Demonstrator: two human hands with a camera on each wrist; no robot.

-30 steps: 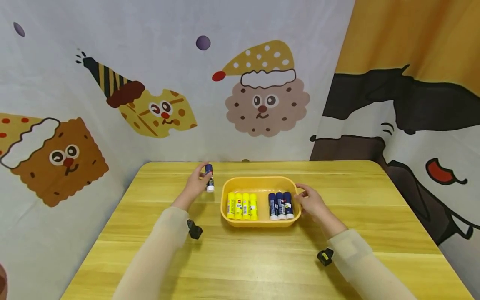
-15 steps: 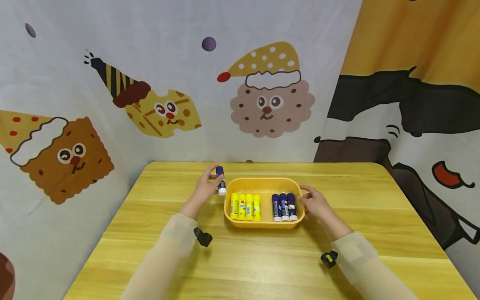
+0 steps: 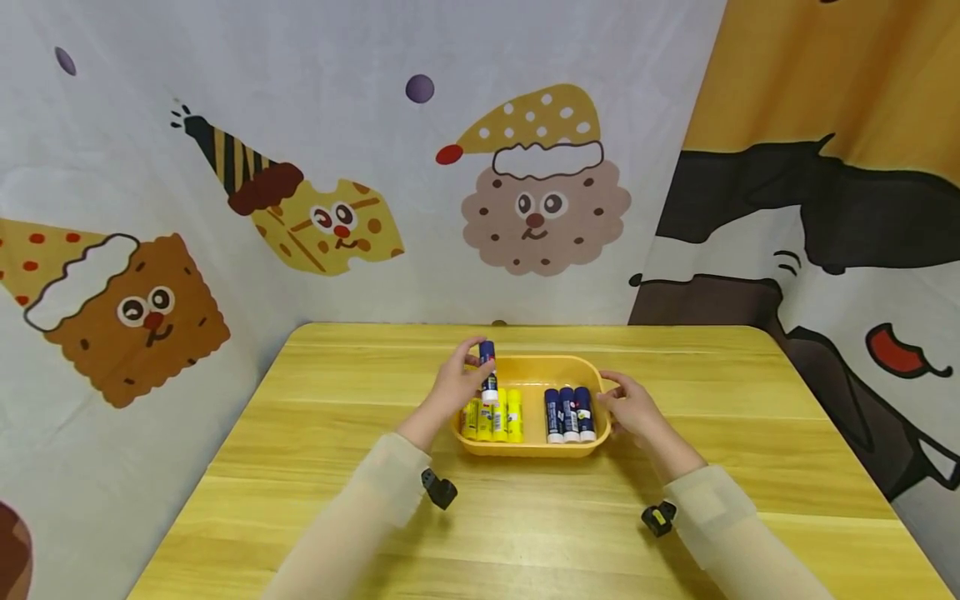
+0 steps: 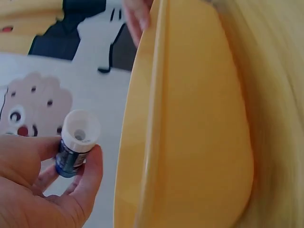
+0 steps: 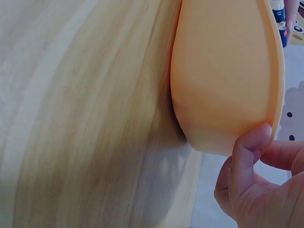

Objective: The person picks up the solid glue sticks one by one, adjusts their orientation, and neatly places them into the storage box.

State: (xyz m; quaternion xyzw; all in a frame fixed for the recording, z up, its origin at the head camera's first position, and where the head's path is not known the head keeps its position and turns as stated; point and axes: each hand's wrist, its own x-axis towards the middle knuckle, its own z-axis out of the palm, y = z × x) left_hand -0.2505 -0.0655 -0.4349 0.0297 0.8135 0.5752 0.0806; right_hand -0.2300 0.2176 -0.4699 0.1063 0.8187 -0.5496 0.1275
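Observation:
My left hand [image 3: 456,385] pinches a dark blue glue stick [image 3: 488,371] with a white end, holding it above the left part of a yellow basket [image 3: 555,450]. In the left wrist view the white end of that glue stick [image 4: 80,133] faces the camera, between thumb and fingers. Several yellow glue sticks [image 3: 514,415] lie side by side in the basket's left half, partly hidden by the hand. Three dark blue glue sticks [image 3: 569,415] lie in the right half. My right hand [image 3: 630,406] grips the basket's right rim, thumb and fingers on its wall [image 5: 228,71].
The basket stands on a wooden table [image 3: 525,517] whose far edge meets a curtain [image 3: 420,208] printed with cartoon characters. Each wrist carries a small black camera [image 3: 439,489].
My left hand has carried the blue glue stick rightward, from the table left of the basket to above the yellow glue sticks. The right hand stays on the rim. The head view has shifted slightly.

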